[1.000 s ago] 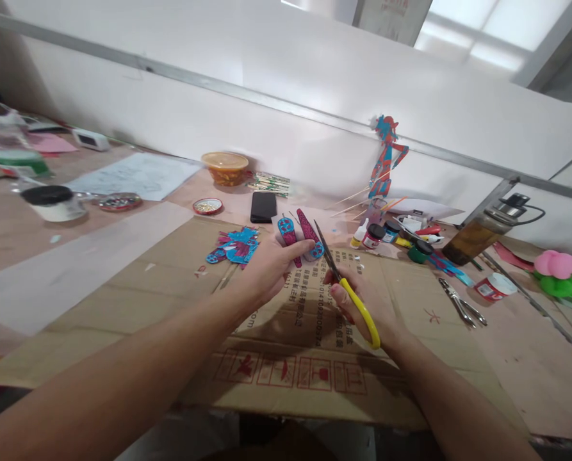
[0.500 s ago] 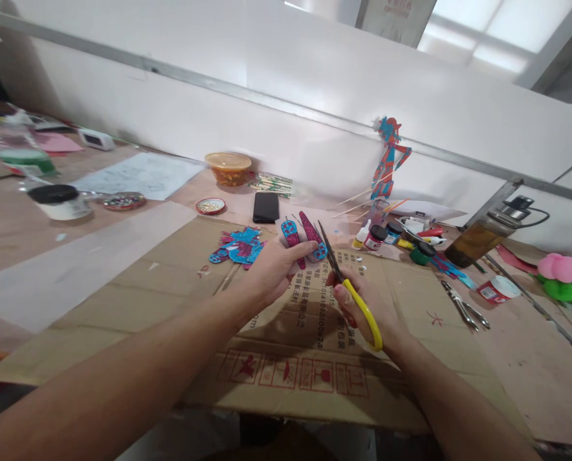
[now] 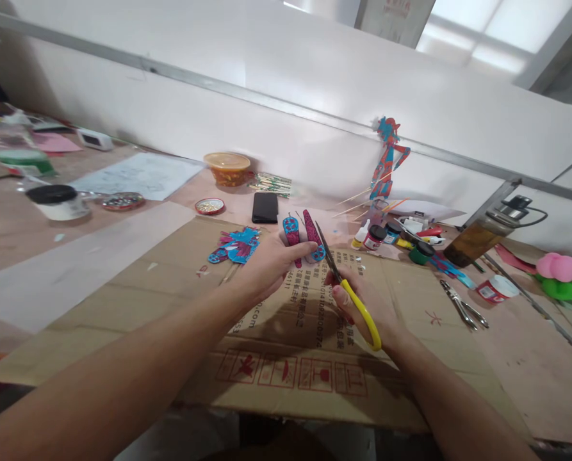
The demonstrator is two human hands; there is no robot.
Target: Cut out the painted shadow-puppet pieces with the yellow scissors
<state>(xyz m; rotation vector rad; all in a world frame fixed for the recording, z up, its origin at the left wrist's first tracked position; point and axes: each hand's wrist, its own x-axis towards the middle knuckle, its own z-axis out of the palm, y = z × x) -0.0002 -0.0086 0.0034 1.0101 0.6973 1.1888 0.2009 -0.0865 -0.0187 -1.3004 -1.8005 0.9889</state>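
Over the flattened cardboard [image 3: 405,301], my left hand [image 3: 271,262] pinches a piece of painted sheet with two long blue-and-magenta shapes [image 3: 309,227] on it. Yellow-handled scissors [image 3: 360,307] are gripped by my right hand [image 3: 353,294]. Their blades point up and away, along the right edge of the painted piece. Whether the blades touch it I cannot tell. To the left of my left hand, several blue-and-magenta cut-outs [image 3: 237,244] lie in a heap on the cardboard.
A phone [image 3: 265,208] and a lidded tub [image 3: 227,169] lie beyond my hands. Right of them stand small paint jars [image 3: 375,237], a painted figure [image 3: 386,160] against the wall, pliers [image 3: 463,306] and a drink bottle [image 3: 487,230]. A black-lidded jar [image 3: 57,203] stands at left.
My left hand and the painted piece have shifted slightly. The scissors stay at the piece's right edge, their blades looking a little closer together.
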